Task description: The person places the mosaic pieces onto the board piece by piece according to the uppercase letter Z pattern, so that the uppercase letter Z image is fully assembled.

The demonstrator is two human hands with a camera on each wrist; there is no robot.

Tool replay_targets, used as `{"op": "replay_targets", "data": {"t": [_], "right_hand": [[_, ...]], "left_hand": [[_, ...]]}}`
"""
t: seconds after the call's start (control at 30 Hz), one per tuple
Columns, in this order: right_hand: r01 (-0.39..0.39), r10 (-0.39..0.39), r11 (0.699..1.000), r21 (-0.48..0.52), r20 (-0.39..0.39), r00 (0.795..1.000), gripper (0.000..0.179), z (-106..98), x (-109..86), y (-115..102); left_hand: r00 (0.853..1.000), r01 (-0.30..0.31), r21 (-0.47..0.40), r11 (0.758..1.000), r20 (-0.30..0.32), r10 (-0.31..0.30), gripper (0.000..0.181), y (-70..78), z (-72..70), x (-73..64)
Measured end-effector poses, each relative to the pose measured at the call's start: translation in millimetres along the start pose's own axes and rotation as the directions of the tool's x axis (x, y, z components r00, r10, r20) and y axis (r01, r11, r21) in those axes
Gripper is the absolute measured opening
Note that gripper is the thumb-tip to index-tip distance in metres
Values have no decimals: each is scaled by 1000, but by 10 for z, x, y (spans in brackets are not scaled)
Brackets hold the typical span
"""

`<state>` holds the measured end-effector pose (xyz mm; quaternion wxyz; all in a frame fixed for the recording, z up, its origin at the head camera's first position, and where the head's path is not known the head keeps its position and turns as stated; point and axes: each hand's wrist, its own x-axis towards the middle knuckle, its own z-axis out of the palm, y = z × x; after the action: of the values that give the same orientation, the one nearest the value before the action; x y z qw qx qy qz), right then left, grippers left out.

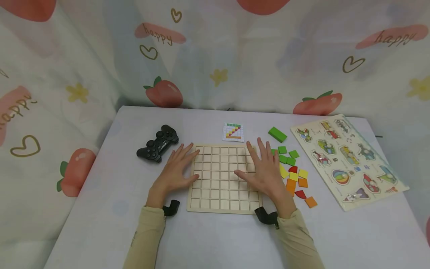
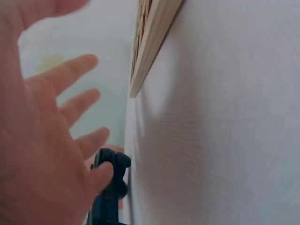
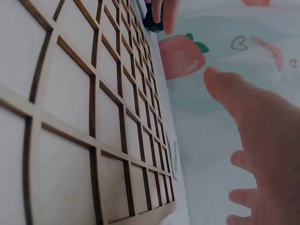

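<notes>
A square wooden grid board (image 1: 220,183) with bare cells lies in the middle of the table. My left hand (image 1: 174,170) is spread at its left edge, thumb and fingertips beside the rim; in the left wrist view the fingers (image 2: 77,105) are straight and hold nothing. Over the board's right side hovers my right hand (image 1: 265,173), fingers apart and empty. The right wrist view shows its thumb (image 3: 234,91) raised above the grid (image 3: 70,93). Past the far edge lies a small pattern card (image 1: 233,132) with green, yellow, red and orange squares.
Right of the board are loose green tiles (image 1: 293,154), yellow tiles (image 1: 303,173), orange tiles (image 1: 310,202) and red pieces (image 1: 300,194), partly behind my right hand. A green block (image 1: 277,134) lies farther back. A picture puzzle board (image 1: 349,160) is far right, a black game controller (image 1: 158,144) left.
</notes>
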<state>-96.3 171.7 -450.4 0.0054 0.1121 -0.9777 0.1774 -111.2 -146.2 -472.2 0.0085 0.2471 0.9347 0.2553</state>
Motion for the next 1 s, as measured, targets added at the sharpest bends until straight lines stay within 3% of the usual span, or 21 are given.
{"op": "replay_targets", "data": {"t": [0.17, 0.33, 0.5, 0.77, 1.0], "right_hand": [[2, -1, 999, 40, -16, 1000, 81, -82, 9, 91], [-24, 27, 998, 60, -42, 999, 62, -143, 22, 324], [-111, 111, 992, 66, 4, 994, 49, -236, 91, 576], [-252, 245, 966, 52, 117, 962, 39, -328, 229, 806], [-251, 244, 964, 82, 86, 966, 31, -323, 260, 877]], "left_hand": [[1000, 13, -53, 998, 20, -12, 81, -95, 29, -8], [1000, 5, -83, 997, 28, -3, 79, -211, 95, 0], [999, 2, -75, 997, 33, 0, 78, -300, 141, -3], [1000, -15, -73, 997, 21, 17, 76, -307, 147, 6], [1000, -12, -59, 998, 26, 14, 76, -309, 164, 7]]}}
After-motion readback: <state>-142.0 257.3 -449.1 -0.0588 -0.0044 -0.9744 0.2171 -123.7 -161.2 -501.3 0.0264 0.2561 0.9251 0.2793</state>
